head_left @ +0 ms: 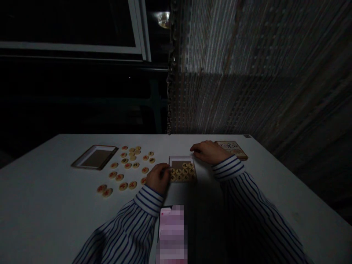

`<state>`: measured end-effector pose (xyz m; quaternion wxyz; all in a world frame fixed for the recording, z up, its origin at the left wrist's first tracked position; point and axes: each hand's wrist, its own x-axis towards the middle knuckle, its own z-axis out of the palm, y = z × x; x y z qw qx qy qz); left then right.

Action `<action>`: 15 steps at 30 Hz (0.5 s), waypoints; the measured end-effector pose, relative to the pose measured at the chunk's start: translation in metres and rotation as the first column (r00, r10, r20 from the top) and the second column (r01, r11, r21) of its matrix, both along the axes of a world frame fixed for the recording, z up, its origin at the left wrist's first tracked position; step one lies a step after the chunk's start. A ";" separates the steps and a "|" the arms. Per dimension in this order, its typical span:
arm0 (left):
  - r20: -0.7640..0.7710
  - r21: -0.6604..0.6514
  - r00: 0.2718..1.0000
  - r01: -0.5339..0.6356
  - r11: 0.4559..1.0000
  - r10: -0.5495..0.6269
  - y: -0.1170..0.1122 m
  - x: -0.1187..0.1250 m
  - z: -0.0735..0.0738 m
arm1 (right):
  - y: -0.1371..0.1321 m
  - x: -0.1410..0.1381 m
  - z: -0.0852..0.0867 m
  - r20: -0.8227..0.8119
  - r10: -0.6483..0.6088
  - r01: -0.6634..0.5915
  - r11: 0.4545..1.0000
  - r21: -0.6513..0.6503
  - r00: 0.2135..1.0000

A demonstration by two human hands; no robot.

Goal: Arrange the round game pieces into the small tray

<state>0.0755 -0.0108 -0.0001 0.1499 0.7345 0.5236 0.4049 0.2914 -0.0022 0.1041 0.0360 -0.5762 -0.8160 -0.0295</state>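
Chess pcs sit in tray; L hand at its edge, can't tell grip. I see R hand loosely open nearby.

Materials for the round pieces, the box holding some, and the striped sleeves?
Round pieces: wood or plastic, can't tell; smooth-looking pale tan, marked red or black.
Box: maybe cardboard; matte brown base, thin pale walls.
Striped sleeves: likely woven cloth, matte, softly creased.

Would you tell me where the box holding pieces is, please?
The box is just below the head view's centre, between the left hand and the right hand.
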 end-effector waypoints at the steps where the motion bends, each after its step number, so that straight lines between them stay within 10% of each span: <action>1: -0.004 -0.006 1.000 0.000 1.000 0.000 0.000 0.000 0.000 | 0.001 -0.001 -0.002 -0.010 0.018 -0.018 1.000 -0.007 1.000; 15: -0.010 -0.002 0.999 0.045 0.999 -0.045 0.003 0.000 -0.009 | 0.009 -0.023 -0.033 0.063 0.131 -0.117 0.975 -0.191 0.989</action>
